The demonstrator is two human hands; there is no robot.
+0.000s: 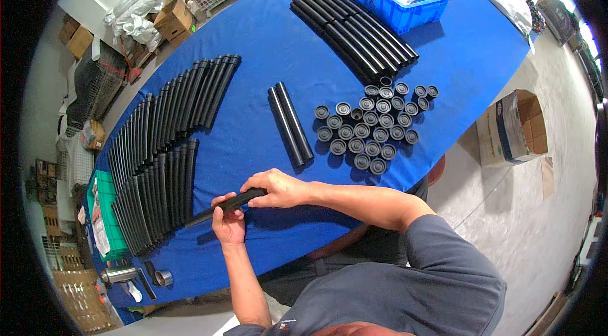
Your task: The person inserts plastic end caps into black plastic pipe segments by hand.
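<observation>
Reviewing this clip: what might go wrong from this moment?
The far end of the black tube in the left hand and right hand points at the laid-out row of tubes, so it might knock some askew.

The two loose tubes lie just beyond the right hand and could roll if nudged.

The right forearm passes near the black caps; a sweep might scatter them.

Top: a dark grey T-shirt (392,291) is worn.
Right sleeve (440,247): cut short, ended above the elbow.
Chest marking (287,323): small, pale and reddish, too blurred to be made out.
Legwear (387,246): dark, partly hidden by the shirt.
Forearms (348,201): left uncovered.
</observation>
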